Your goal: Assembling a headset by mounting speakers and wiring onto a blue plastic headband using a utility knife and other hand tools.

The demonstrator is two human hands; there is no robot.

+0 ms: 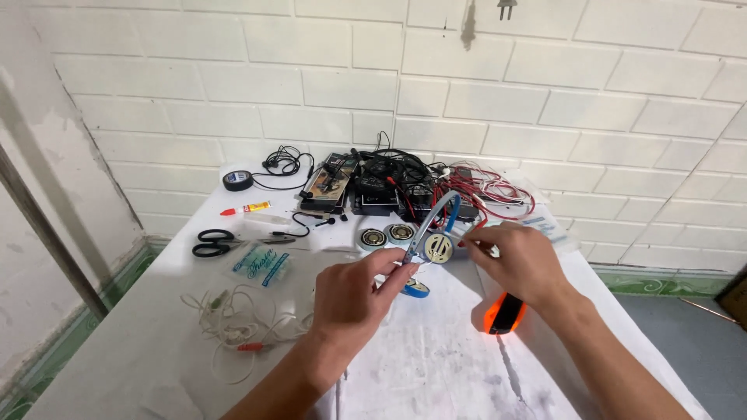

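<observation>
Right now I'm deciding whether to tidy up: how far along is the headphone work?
Midway. Two round speakers already lie loose on the table. The left hand and right hand hold the headband with a speaker attached. The red wires and scissors lie unused.

A clear plastic packet (pixel 261 265) with blue print lay left on the tabletop (pixel 436 365), near a small red-and-yellow glue tube (pixel 245 208).

Single head-worn view, angled down over table (pixel 436 365), facing brick wall (pixel 545 85), close
</observation>
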